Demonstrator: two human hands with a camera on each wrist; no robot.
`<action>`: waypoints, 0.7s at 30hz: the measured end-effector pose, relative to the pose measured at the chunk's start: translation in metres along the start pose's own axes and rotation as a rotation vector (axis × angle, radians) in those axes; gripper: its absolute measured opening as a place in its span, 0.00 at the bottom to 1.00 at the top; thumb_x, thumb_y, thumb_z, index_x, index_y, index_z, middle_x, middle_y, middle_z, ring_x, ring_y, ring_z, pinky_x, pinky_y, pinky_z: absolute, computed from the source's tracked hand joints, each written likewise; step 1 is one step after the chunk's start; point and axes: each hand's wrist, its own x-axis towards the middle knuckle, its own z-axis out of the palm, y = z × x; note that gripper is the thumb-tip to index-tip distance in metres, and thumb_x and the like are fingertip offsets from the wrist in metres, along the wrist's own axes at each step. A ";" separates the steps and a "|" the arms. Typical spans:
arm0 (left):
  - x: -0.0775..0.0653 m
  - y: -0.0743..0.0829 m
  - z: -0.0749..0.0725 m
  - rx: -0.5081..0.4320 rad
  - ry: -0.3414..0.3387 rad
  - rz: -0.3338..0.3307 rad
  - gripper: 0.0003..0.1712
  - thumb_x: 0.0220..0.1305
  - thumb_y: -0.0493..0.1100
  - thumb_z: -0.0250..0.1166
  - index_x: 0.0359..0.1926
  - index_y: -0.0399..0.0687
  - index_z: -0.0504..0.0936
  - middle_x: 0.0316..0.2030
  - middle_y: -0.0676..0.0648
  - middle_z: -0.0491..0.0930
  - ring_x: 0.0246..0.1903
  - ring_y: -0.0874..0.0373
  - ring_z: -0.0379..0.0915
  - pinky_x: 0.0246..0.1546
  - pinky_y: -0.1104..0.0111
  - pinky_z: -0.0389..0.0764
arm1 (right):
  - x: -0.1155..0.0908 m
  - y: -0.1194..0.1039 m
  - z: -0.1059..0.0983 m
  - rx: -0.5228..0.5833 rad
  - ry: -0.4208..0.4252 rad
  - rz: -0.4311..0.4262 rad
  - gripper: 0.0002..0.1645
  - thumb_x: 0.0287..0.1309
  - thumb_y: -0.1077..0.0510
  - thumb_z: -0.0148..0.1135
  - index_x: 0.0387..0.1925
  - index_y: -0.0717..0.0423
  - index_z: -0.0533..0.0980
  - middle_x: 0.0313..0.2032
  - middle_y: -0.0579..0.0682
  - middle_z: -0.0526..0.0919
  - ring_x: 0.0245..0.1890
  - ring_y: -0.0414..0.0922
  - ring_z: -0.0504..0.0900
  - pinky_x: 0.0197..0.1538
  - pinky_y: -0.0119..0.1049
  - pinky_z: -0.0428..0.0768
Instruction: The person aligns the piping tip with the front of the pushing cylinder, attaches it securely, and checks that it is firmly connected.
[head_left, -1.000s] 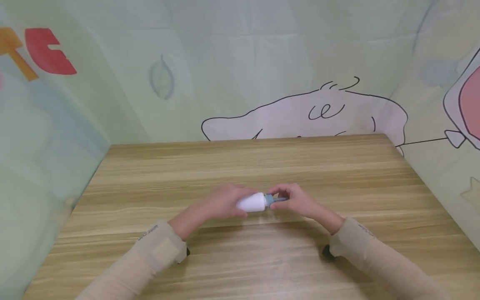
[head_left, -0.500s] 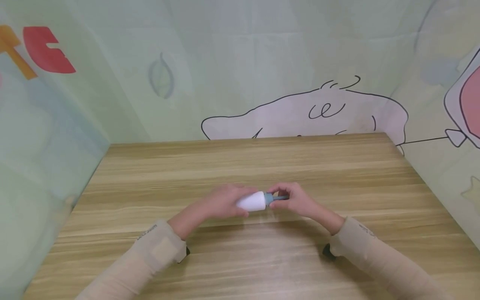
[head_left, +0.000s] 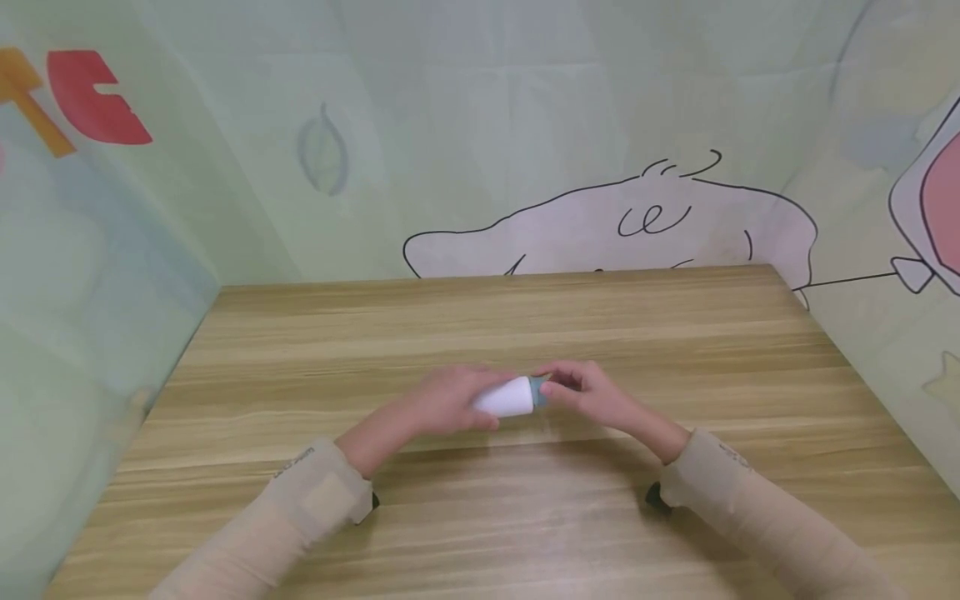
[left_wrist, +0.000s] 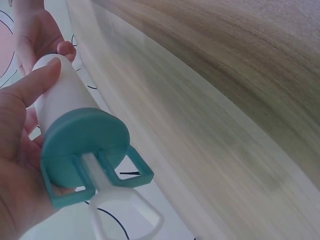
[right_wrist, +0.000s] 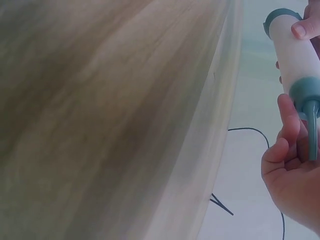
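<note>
A thick plastic syringe (head_left: 504, 398) with a white barrel is held between both hands, above the table. My left hand (head_left: 448, 402) grips its barrel, thumb along one side. In the left wrist view, the teal end cap (left_wrist: 82, 137) has two finger loops, and a white plunger handle (left_wrist: 125, 200) sticks out of it. My right hand (head_left: 588, 392) is at the other end, thumb and fingers pinching around the teal nozzle collar (head_left: 537, 392). The narrow nozzle tube (right_wrist: 312, 130) shows in front of the right palm in the right wrist view; the head view hides it behind the fingers.
A wood-grain table (head_left: 480, 325) lies under both hands. Printed cloth walls (head_left: 480, 133) with cartoon drawings stand behind it and to both sides. Beige sleeves (head_left: 300, 508) cover both forearms.
My right fingers have shifted toward the barrel and turned around the collar, now covering the nozzle tube in the head view. The syringe rises slightly; the left hand keeps its grip.
</note>
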 end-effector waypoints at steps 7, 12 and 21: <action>0.000 0.000 -0.001 -0.008 -0.001 -0.002 0.35 0.50 0.46 0.66 0.60 0.51 0.66 0.53 0.48 0.73 0.45 0.55 0.72 0.41 0.62 0.74 | 0.001 -0.002 0.001 0.038 -0.035 0.007 0.24 0.46 0.62 0.64 0.46 0.60 0.67 0.34 0.58 0.81 0.31 0.42 0.78 0.36 0.33 0.76; -0.002 0.000 -0.001 0.011 0.004 0.020 0.34 0.49 0.46 0.66 0.59 0.50 0.66 0.52 0.48 0.74 0.45 0.55 0.72 0.40 0.62 0.74 | 0.001 -0.003 0.001 0.032 -0.031 0.007 0.18 0.46 0.63 0.64 0.41 0.61 0.70 0.35 0.59 0.81 0.33 0.42 0.78 0.37 0.33 0.76; -0.002 0.002 -0.001 0.032 0.008 0.015 0.34 0.49 0.47 0.66 0.59 0.54 0.67 0.51 0.49 0.75 0.43 0.57 0.72 0.40 0.63 0.73 | 0.000 -0.004 -0.003 -0.019 0.014 0.014 0.17 0.46 0.59 0.65 0.40 0.63 0.76 0.37 0.57 0.80 0.34 0.41 0.76 0.38 0.31 0.76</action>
